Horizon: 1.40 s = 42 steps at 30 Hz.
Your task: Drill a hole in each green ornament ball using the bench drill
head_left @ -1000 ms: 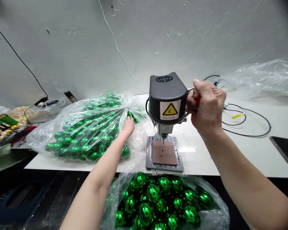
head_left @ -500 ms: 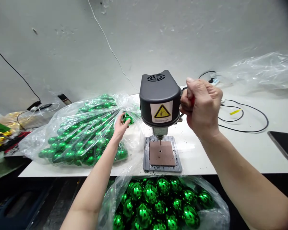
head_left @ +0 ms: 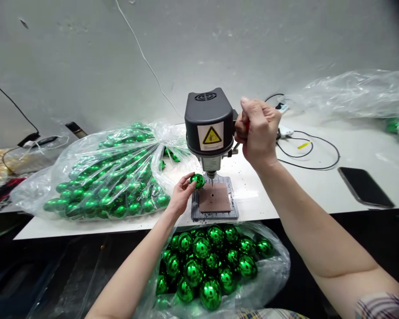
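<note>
Between the fingertips of my left hand (head_left: 182, 194) is a shiny green ball (head_left: 197, 180), just left of the drill bit. My right hand (head_left: 260, 128) is wrapped round the red-tipped lever (head_left: 247, 127) on the right side of a black bench drill (head_left: 209, 117). Under the drill's bit, a brown square plate (head_left: 214, 198) with a small hole lies on the grey drill base (head_left: 233, 199). A large clear bag of green balls (head_left: 113, 177) lies to the left, its mouth near the drill. Below the table edge, an open bag holds several green balls (head_left: 201, 247).
A black phone (head_left: 365, 187) lies at the right of the white table (head_left: 306, 186), with a looped black cable (head_left: 335, 150) behind it. Clear plastic (head_left: 355, 95) sits at the back right. Gold and red items (head_left: 3, 190) are at the far left.
My left hand has come out of the bag mouth and moved right and nearer, carrying a green ball to the drill base. My right hand still grips the lever; the view has shifted.
</note>
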Motion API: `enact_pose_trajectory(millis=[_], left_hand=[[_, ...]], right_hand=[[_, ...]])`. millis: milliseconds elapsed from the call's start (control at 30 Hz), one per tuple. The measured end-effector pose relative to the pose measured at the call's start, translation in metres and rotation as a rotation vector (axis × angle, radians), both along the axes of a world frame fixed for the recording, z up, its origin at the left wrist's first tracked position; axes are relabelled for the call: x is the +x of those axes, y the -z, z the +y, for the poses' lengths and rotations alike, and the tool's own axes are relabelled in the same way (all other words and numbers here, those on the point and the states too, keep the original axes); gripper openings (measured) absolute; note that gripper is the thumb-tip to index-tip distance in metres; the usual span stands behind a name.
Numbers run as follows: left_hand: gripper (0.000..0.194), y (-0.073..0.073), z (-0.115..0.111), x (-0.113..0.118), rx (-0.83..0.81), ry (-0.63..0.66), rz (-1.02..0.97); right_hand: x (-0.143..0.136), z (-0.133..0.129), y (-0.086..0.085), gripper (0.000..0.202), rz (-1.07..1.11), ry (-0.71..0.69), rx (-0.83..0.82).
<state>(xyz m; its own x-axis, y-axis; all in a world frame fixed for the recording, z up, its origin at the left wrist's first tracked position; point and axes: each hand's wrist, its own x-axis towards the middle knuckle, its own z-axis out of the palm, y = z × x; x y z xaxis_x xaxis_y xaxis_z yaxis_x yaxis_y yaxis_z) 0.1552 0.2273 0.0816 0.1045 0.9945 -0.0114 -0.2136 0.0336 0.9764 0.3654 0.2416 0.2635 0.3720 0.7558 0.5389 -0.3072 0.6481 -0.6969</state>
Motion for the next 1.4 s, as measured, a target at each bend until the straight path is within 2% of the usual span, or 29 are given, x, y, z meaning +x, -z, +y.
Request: enact_pose_trajectory(millis=[67,200,500,633,833,1033,1133,1267,1400], left_hand=[[0.058,0.008,0.001,0.008,0.070,0.018,0.068],[0.063,0.018,0.002,0.016,0.075,0.081,0.151],[0.056,0.024,-0.012,0.025,0.256,0.124,0.336],[0.057,0.029,-0.020,0.032,0.276,0.136,0.339],[0.056,0.033,-0.020,0.038,0.210,0.092,0.263],[0.055,0.036,-0.020,0.039,0.215,0.064,0.259],[0.054,0.036,-0.020,0.039,0.213,0.065,0.251],[0.055,0.036,-0.021,0.040,0.217,0.065,0.253],[0.055,0.034,-0.021,0.039,0.235,0.077,0.259]], right_hand=[[0.001,0.002,0.002,0.050,-0.029,0.000,0.004],[0.002,0.005,0.004,0.054,-0.066,0.015,0.022],[0.001,0.003,0.004,0.051,-0.085,0.031,0.035],[0.002,0.001,0.004,0.052,-0.115,0.061,0.032],[0.002,0.000,0.006,0.056,-0.178,0.073,0.056],[-0.001,-0.010,0.008,0.052,-0.128,0.099,0.118],[-0.004,-0.020,0.017,0.051,-0.151,0.137,0.191],[-0.005,-0.033,0.040,0.052,-0.162,0.239,0.269],[-0.003,-0.039,0.064,0.053,-0.191,0.197,0.391]])
